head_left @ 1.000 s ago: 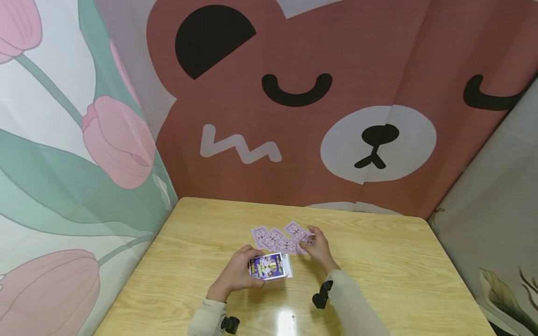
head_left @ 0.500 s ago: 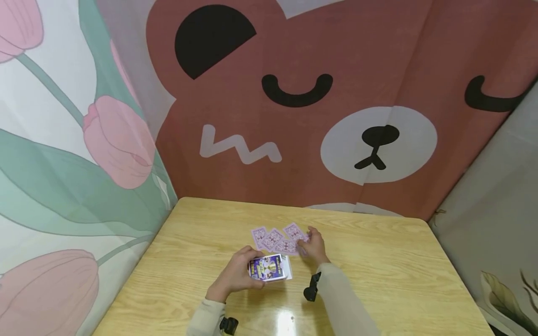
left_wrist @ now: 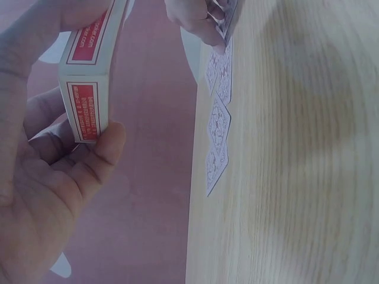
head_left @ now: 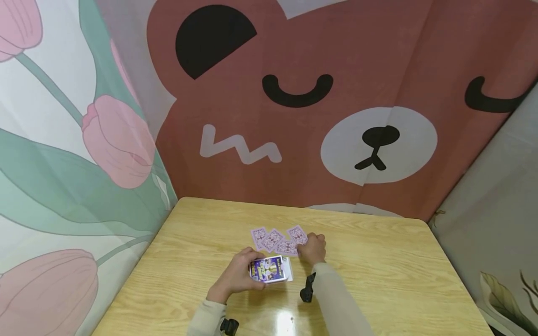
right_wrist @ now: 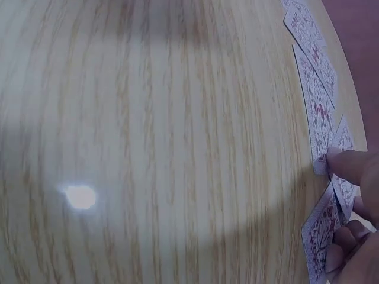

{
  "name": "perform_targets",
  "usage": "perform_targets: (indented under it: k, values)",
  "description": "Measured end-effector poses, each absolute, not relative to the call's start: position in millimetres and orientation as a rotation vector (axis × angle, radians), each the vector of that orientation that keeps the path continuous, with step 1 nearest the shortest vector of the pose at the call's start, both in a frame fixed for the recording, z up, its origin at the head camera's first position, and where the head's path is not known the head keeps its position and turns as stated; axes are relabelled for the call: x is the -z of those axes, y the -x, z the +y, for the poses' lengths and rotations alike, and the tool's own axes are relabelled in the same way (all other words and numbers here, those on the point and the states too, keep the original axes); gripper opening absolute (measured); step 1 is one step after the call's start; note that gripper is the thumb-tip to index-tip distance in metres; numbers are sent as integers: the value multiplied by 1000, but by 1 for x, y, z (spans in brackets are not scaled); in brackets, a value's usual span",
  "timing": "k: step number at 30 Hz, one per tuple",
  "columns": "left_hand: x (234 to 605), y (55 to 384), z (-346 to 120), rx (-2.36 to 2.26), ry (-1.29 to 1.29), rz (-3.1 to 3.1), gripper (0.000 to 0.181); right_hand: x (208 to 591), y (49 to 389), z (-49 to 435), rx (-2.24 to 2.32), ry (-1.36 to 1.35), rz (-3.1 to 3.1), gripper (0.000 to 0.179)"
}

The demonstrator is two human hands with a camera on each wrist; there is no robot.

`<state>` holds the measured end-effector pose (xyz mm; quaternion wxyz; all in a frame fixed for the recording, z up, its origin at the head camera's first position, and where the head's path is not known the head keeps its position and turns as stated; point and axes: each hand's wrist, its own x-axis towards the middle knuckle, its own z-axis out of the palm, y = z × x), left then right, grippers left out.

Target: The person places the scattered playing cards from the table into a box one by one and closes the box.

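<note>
My left hand [head_left: 236,276] grips a purple-faced card box [head_left: 267,269] above the table, thumb along the near side and fingers along the far one. A white flap sticks out at its right end. The left wrist view shows red printed panels on the box's sides [left_wrist: 86,109]. Several playing cards [head_left: 272,240] lie face down in an overlapping spread beyond the box. At the spread's right end is my right hand [head_left: 313,248]. In the right wrist view its curled fingers hold one card [right_wrist: 323,234], while the thumb touches another card [right_wrist: 343,142].
A wood-grain table [head_left: 378,270] carries everything. Behind it hangs a brown bear-print cloth [head_left: 294,140]; a tulip-print cloth [head_left: 117,140] hangs at the left and a pale one [head_left: 500,196] at the right.
My right hand has shifted slightly left and drawn nearer, its fingers curling in more. The upper right card has slid a little right and nearer. The left hand and box stay nearly still.
</note>
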<state>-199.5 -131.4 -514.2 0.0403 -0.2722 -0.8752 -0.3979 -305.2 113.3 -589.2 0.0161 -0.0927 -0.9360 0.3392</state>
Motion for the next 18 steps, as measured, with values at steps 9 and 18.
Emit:
perform_targets:
  k: [9,18]
  values:
    - [515,200,-131,1202,851,-2652,61,585,306,119,-1141,213,-2861,54]
    - [516,198,-134,1217,829,-2651,63,589,299,125,-1196,90,-2693,44]
